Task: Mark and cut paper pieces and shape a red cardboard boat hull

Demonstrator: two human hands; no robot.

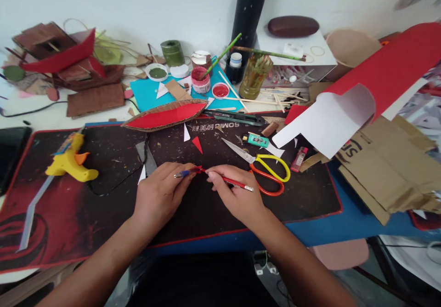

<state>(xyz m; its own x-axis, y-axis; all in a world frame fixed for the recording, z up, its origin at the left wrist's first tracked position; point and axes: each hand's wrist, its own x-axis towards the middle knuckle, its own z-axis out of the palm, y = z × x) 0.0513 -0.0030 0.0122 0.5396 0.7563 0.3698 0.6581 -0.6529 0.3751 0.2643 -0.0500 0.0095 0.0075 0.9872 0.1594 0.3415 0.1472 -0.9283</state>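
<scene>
Evidently, in the head view, the left grip [161,190] is pinched closed on a blue-ended pen [184,173], the right grip [243,196] on a red pencil [234,182]; a small red scrap [200,170] sits between them (probably pinned for control), over the counter [310,230]. Scissors [239,150] lie handily nearby.

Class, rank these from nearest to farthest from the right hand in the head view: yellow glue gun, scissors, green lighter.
1. Scissors, right beside the right hand.
2. Green lighter, behind the scissors.
3. Yellow glue gun, far left.
</scene>
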